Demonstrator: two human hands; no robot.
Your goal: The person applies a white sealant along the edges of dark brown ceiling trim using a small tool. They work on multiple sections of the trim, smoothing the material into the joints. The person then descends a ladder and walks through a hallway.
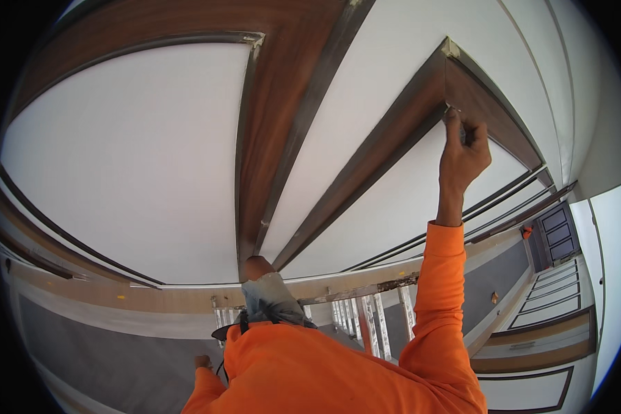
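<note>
Forming a sharp corner at upper right: one frame (397,134), brown and wood-grained, dark bands running along its edges. A seam is dividing its two bars; a pale, rough patch (451,48) is covering the outer tip. A smooth white panel (400,200) is filling the inside.

Right hand (466,150): fingers curling inward, the foremost tip appearing to touch the frame's inner corner. Something small and grey is showing within the curl; whether the hand is gripping it, cannot tell.

Right arm: pointing up and away from the body, wrist showing bare, orange sleeve (445,269) covering the rest.

Left hand (202,361): hanging low, near a thin black cord (220,368), fingers seemingly bending; cannot tell whether it is holding anything.

Further out: second frame (276,90), likewise brown and dark-edged, bordering a wide panel (131,159), white and smooth. White wall (369,90) is running between both frames. Ladder (383,324), paint-spotted, is standing below, beside a leg (272,297) wearing faded denim. Grey floor (103,352) is lying beneath.
</note>
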